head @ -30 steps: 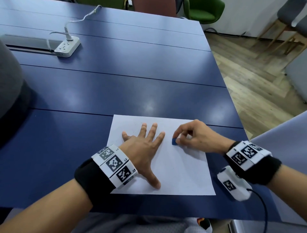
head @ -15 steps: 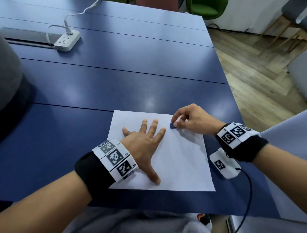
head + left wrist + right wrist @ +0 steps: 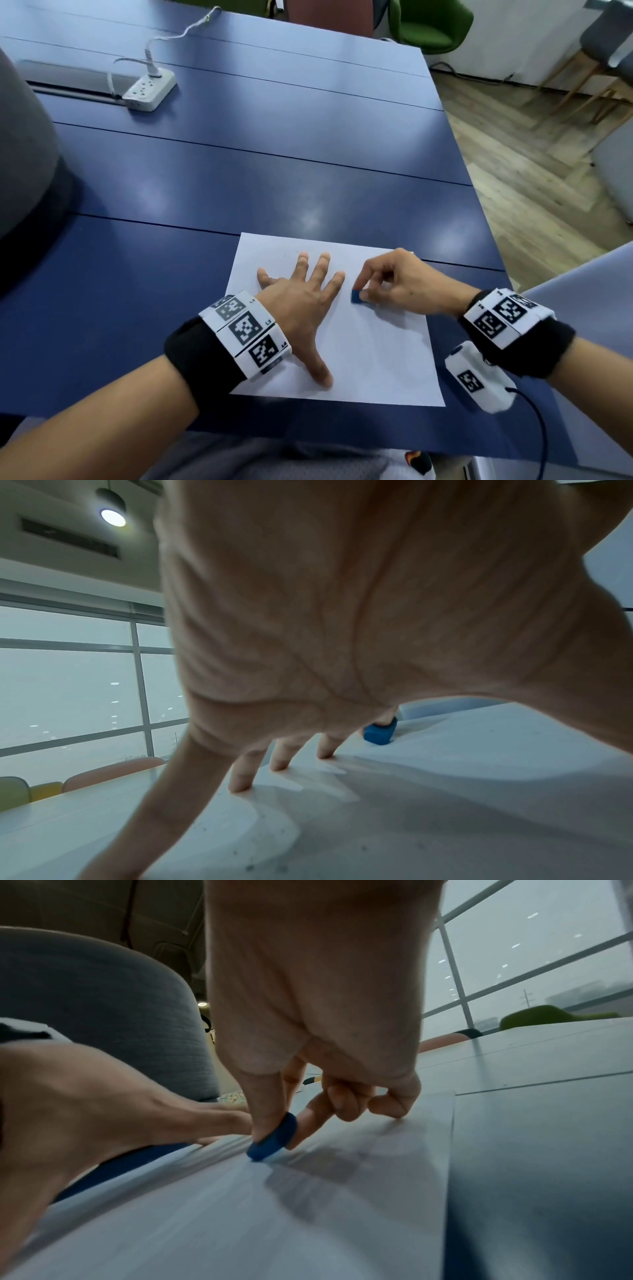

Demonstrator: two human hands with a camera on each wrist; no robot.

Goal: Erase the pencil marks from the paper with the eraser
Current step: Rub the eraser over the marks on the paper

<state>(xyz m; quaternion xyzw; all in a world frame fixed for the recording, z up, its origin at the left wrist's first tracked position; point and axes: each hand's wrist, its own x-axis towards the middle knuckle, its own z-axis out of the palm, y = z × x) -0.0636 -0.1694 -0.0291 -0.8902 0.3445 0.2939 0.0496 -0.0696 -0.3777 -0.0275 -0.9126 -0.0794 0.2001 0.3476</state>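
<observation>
Blue eraser (image 3: 358, 296) sits on white paper (image 3: 376, 359), edge pressed down, just beside your left fingertips (image 3: 337, 278). Your right hand (image 3: 400, 286) grip: thumb and forefinger pinching eraser. Your left hand (image 3: 301, 301) flat, fingers spread, pinning paper to blue table (image 3: 239, 178).

left hand (image 3: 342, 615) fingers spread on paper (image 3: 445, 791) — blue eraser (image 3: 379, 733) just beyond, window bkgd
</observation>
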